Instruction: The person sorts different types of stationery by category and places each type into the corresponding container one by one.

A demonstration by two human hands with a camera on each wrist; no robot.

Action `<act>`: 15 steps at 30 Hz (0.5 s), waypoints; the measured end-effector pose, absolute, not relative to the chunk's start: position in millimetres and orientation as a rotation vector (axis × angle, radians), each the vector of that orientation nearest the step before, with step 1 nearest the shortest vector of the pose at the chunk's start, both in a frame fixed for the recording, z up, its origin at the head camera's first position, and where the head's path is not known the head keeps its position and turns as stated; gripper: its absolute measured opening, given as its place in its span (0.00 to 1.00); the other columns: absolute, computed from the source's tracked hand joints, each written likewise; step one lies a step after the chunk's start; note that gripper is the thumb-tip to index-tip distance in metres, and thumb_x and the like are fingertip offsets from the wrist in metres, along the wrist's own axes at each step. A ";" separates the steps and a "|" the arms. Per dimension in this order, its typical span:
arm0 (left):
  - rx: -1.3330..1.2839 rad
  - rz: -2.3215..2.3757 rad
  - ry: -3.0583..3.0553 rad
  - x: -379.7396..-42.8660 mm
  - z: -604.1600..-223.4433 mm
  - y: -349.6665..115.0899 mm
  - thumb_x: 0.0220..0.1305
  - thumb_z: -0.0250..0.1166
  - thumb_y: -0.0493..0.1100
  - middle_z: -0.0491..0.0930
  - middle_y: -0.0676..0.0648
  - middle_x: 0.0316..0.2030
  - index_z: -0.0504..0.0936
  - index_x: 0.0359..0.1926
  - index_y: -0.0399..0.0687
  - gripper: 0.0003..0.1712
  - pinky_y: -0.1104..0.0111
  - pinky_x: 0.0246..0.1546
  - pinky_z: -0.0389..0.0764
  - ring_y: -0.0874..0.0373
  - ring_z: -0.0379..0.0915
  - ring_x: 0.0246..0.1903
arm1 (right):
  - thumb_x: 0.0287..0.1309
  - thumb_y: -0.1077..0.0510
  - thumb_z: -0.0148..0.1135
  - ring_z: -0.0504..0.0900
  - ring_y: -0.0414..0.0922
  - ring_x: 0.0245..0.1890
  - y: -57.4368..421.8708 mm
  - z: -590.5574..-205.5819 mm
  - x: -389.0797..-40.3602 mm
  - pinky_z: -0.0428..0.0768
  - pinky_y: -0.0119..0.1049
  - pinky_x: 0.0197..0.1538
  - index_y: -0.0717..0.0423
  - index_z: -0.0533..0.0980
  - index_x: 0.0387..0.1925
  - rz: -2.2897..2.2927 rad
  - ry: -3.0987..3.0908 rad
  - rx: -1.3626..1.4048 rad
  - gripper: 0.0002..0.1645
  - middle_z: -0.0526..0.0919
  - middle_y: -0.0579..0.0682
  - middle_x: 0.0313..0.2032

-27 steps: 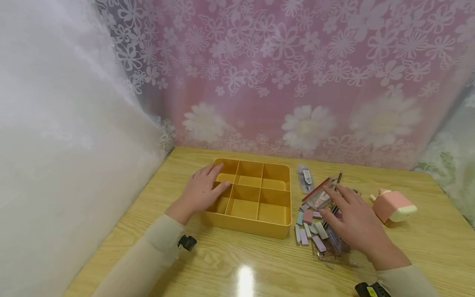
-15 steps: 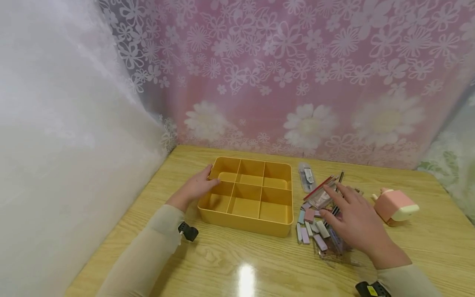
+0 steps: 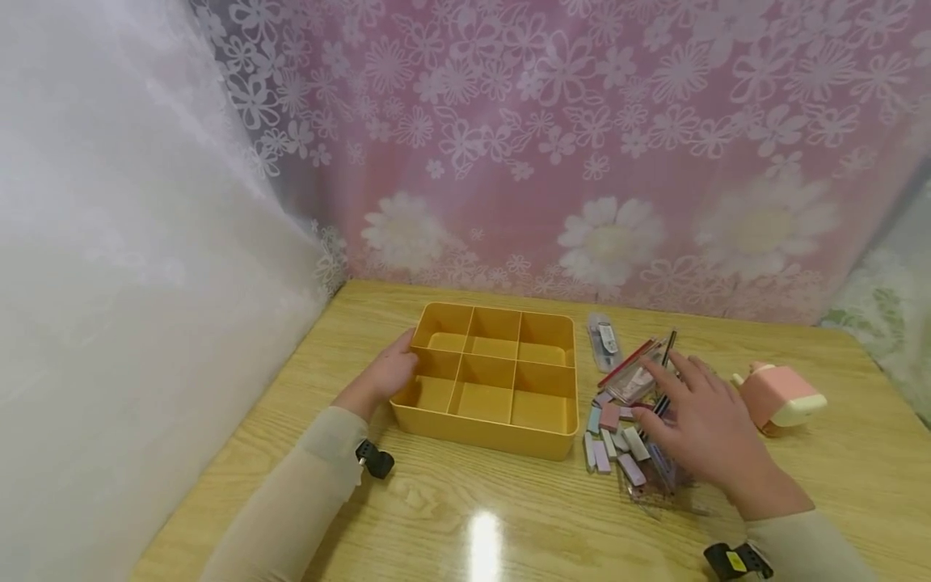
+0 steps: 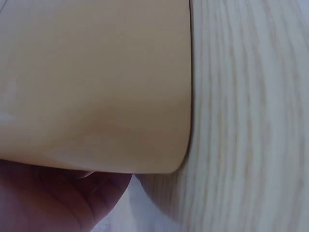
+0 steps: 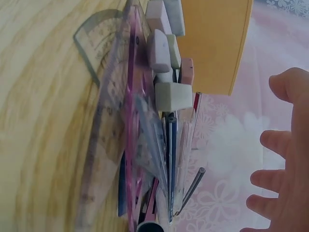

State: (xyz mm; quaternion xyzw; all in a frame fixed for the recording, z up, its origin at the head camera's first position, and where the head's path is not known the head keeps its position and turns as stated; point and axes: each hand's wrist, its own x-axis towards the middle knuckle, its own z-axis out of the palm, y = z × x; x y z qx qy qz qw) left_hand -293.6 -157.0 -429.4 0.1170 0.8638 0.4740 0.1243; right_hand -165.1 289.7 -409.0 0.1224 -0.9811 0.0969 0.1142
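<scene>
Box (image 3: 480, 435): stood on the surface (image 3: 422, 517), beside erasers (image 3: 608, 444). Left hand (image 3: 384, 375): touched the box's left side; could not tell whether gripping. Right hand (image 3: 709, 432): hovered above pencils (image 3: 670, 349) and erasers, fingers spread, holding nothing.

My right grip (image 5: 285, 154) hovers with fingers (image 5: 266, 181) apart. Below it, erasers (image 5: 173, 96) and dark pencils (image 5: 172, 159) lie heaped with clear plastic pieces (image 5: 149, 130) on the tabletop (image 5: 43, 121); the yellow box (image 5: 215, 48) stands toward my thumb (image 5: 286, 83).
</scene>
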 end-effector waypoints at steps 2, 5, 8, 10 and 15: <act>0.358 1.401 2.511 -292.6 -429.8 -157.9 0.74 0.39 0.37 0.53 0.39 0.77 0.47 0.81 0.44 0.36 0.47 0.73 0.50 0.44 0.50 0.74 | 0.66 0.33 0.58 0.56 0.73 0.69 292.8 -408.4 -166.5 0.56 0.74 0.61 0.52 0.62 0.76 0.277 -2.865 0.361 0.46 0.59 0.71 0.71; 0.390 1.415 2.514 -292.2 -429.6 -158.3 0.73 0.39 0.36 0.53 0.37 0.77 0.47 0.80 0.42 0.36 0.47 0.72 0.51 0.42 0.50 0.74 | 0.64 0.37 0.62 0.61 0.73 0.66 299.9 -406.1 -169.0 0.60 0.74 0.59 0.54 0.65 0.74 0.248 -2.843 0.357 0.44 0.62 0.71 0.69; 0.403 1.430 2.510 -291.9 -429.1 -157.6 0.72 0.38 0.35 0.53 0.36 0.76 0.48 0.80 0.41 0.36 0.47 0.73 0.50 0.42 0.50 0.74 | 0.62 0.42 0.66 0.63 0.74 0.63 309.7 -402.5 -171.6 0.62 0.75 0.57 0.56 0.68 0.71 0.219 -2.826 0.334 0.41 0.63 0.72 0.67; 0.404 1.427 2.512 -292.3 -430.2 -157.2 0.72 0.38 0.35 0.54 0.36 0.76 0.48 0.80 0.41 0.36 0.47 0.72 0.50 0.42 0.51 0.73 | 0.61 0.45 0.66 0.63 0.75 0.62 317.6 -400.6 -173.5 0.63 0.76 0.56 0.57 0.69 0.69 0.201 -2.824 0.304 0.40 0.63 0.72 0.67; 0.395 1.432 2.500 -292.6 -431.8 -156.5 0.73 0.38 0.37 0.56 0.37 0.76 0.48 0.80 0.44 0.36 0.45 0.71 0.53 0.42 0.55 0.71 | 0.63 0.46 0.64 0.61 0.76 0.61 336.1 -397.6 -177.4 0.64 0.76 0.54 0.59 0.69 0.68 0.220 -2.846 0.236 0.37 0.62 0.73 0.67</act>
